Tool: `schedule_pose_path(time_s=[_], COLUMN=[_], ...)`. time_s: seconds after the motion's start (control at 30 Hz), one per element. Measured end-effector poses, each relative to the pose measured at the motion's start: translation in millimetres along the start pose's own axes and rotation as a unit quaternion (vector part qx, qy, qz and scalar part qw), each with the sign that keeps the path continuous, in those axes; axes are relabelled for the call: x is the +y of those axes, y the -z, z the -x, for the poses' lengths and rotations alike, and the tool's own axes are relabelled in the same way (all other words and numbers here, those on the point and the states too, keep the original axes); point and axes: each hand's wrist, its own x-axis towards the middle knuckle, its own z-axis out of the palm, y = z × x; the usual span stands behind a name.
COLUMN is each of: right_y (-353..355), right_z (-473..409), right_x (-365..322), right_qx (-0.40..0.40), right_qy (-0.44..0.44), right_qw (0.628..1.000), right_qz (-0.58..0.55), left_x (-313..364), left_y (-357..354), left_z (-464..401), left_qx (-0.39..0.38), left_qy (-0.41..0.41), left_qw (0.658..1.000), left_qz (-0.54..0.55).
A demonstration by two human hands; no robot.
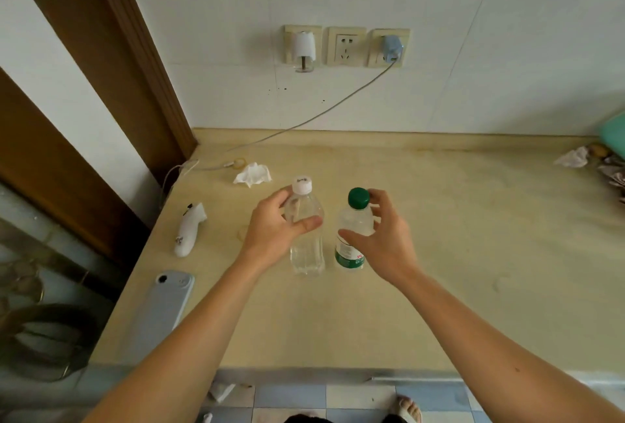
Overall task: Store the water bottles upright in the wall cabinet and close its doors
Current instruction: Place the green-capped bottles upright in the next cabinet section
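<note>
Near edge of the tabletop (439,304): a grey phone (159,314) lies face down at the left, clear of the work area. Mid-tabletop, both bottles stand upright side by side, just apart.

Left hand (274,230) is wrapped round the upper body of the clear bottle with the white cap (306,236), thumb across the front, fingers behind. Right hand (378,236) is half closed on the shoulder of the green-capped bottle (351,233), thumb on the front, fingertips near the cap; whether the fingers behind are fully seated I can't tell.

Grips are high on the body, probably so each bottle lifts vertical and goes into the cabinet upright. Both look still on the surface, so I'd say lift not started.

Further back: white handheld device (187,230), crumpled tissue (252,174), charger cable (304,121) running to the wall sockets (346,45). Wall cabinet not in view.
</note>
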Motion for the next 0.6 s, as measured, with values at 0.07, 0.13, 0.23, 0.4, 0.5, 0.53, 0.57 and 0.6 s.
schedule_pose_path(time_s=[0.07,0.13,0.23,0.4,0.5,0.53,0.57,0.6], right_y=[0,-1,-4,-5,-5,-5,-4,-4], right_z=[0,1,3,1,-2,-3,-3,-3], right_x=[3,8,15,22,25,27,28,30], right_qx=[0.017,0.028,0.036,0.045,0.048,0.047,0.044,0.039], right_qy=[0.01,0.016,0.017,0.016,0.007,0.006,0.008,0.009], right_qw=[1.0,0.999,0.999,0.999,0.999,0.999,0.999,0.999], right_qz=[0.005,0.006,0.003,-0.001,-0.004,-0.005,-0.004,-0.001], left_x=[-4,-11,-21,-33,-34,-35,-36,-37], left_y=[-8,-15,-20,-16,-17,-18,-18,-18], left_z=[4,7,11,12,12,12,13,13], left_qx=[0.005,0.008,0.016,0.035,0.025,0.022,0.02,0.018], left_qy=[-0.008,-0.03,-0.046,-0.025,-0.024,-0.023,-0.019,-0.015], left_qw=[1.0,0.999,0.997,0.998,0.999,0.999,0.999,0.999], left_qz=[-0.007,-0.033,-0.06,-0.041,-0.04,-0.038,-0.035,-0.028])
